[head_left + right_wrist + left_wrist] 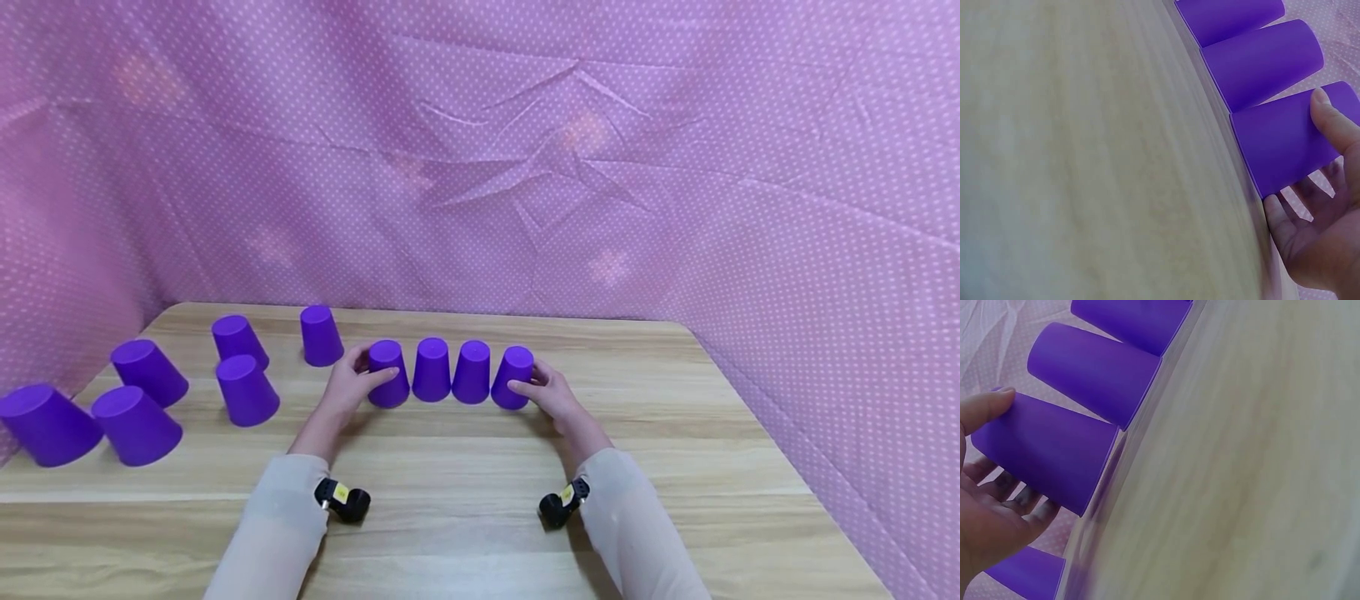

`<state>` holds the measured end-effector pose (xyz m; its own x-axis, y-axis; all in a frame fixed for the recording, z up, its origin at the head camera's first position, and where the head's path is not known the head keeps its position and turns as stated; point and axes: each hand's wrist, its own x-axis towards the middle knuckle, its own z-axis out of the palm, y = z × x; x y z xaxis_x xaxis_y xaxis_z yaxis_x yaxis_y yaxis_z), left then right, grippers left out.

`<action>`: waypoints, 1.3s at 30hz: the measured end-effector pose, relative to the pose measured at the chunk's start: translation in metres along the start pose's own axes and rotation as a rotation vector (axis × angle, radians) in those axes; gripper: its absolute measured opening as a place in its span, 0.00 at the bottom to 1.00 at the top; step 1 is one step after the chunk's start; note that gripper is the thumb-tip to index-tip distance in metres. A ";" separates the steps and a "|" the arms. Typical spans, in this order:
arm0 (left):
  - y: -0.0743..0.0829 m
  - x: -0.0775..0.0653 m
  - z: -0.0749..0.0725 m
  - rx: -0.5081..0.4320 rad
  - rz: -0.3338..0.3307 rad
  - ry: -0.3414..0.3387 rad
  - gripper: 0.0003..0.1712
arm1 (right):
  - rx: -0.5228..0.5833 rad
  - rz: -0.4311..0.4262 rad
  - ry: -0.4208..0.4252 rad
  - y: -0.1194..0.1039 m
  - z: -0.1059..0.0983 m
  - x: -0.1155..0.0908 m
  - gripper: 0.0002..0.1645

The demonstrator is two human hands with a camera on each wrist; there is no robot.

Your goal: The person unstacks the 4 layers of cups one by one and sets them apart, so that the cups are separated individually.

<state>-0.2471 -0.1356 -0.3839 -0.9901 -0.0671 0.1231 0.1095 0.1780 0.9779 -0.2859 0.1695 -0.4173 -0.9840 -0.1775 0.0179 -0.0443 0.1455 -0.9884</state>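
Purple cups stand upside down in a short row at the middle of the table. My left hand [349,388] grips the cup at the row's left end [389,392], thumb across its near side and fingers round the outer side. At the other end, my right hand [556,393] holds the right end cup [512,395] the same way, as the right wrist view also shows with its thumb on the cup wall [1279,144]. Between them are a left middle cup [432,372] and a right middle cup [471,374], untouched by either hand and set closely side by side.
Several more upside-down purple cups stand on the left of the wooden table [442,517], among them a back cup [321,337] just beyond my left hand and a near cup [137,427]. A pink dotted cloth [480,208] hangs behind and beside the table.
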 end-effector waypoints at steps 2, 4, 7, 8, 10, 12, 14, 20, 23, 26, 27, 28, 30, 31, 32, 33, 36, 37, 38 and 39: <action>0.000 -0.001 -0.002 0.010 0.008 0.002 0.34 | 0.004 0.011 0.006 -0.002 0.000 0.000 0.35; 0.001 -0.002 -0.004 0.025 0.014 0.002 0.34 | 0.008 0.019 0.014 -0.004 0.001 -0.001 0.34; 0.001 -0.002 -0.007 0.030 0.019 0.001 0.34 | 0.011 0.037 0.018 -0.005 0.001 -0.001 0.33; 0.001 -0.002 -0.008 0.030 0.022 0.002 0.35 | 0.011 0.040 0.019 -0.006 0.001 -0.001 0.33; 0.003 -0.003 -0.010 0.023 0.029 0.005 0.35 | 0.007 0.043 0.021 -0.006 0.001 -0.001 0.33; 0.005 -0.004 -0.011 0.018 0.035 0.010 0.36 | 0.012 0.040 0.019 -0.006 0.001 -0.001 0.33; 0.008 -0.006 -0.013 0.005 0.041 0.013 0.35 | 0.017 0.034 0.016 -0.006 0.001 -0.001 0.33; 0.016 -0.012 -0.019 0.012 0.048 0.006 0.34 | 0.018 0.024 0.017 -0.005 0.001 -0.001 0.33; 0.019 -0.016 -0.024 0.013 0.044 0.005 0.36 | 0.011 0.030 0.019 -0.004 0.000 0.000 0.33; 0.023 -0.022 -0.030 0.023 0.040 -0.001 0.37 | 0.006 0.028 0.015 -0.004 0.000 0.000 0.33; 0.024 -0.023 -0.032 0.024 0.039 -0.004 0.38 | 0.006 0.028 0.015 -0.004 0.000 0.000 0.33; 0.025 -0.025 -0.035 0.026 0.033 -0.008 0.38 | 0.007 0.025 0.012 -0.004 0.000 0.000 0.33; 0.026 -0.029 -0.041 0.037 0.023 -0.014 0.39 | 0.009 0.022 0.010 -0.004 0.000 0.000 0.33; 0.026 -0.031 -0.045 0.044 0.018 -0.015 0.39 | 0.010 0.021 0.010 -0.003 0.000 0.000 0.33; 0.025 -0.032 -0.048 0.052 0.014 -0.016 0.40 | 0.012 0.022 0.012 -0.003 0.000 0.000 0.33; 0.024 -0.034 -0.051 0.060 0.013 -0.015 0.40 | 0.014 0.022 0.012 -0.003 0.000 0.000 0.32; 0.010 -0.035 -0.064 0.087 -0.008 0.009 0.41 | 0.012 0.013 0.012 -0.002 0.000 0.000 0.33; 0.003 -0.034 -0.069 0.095 -0.016 0.024 0.41 | 0.006 0.014 0.009 -0.002 0.000 0.000 0.34; -0.006 -0.032 -0.074 0.096 -0.021 0.036 0.41 | 0.001 0.012 0.007 -0.001 0.000 0.000 0.35; -0.014 -0.031 -0.079 0.089 -0.027 0.046 0.40 | -0.001 0.005 0.005 -0.001 0.000 0.000 0.36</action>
<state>-0.2113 -0.2140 -0.3885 -0.9873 -0.1178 0.1064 0.0725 0.2621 0.9623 -0.2860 0.1691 -0.4162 -0.9849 -0.1723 0.0139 -0.0398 0.1474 -0.9883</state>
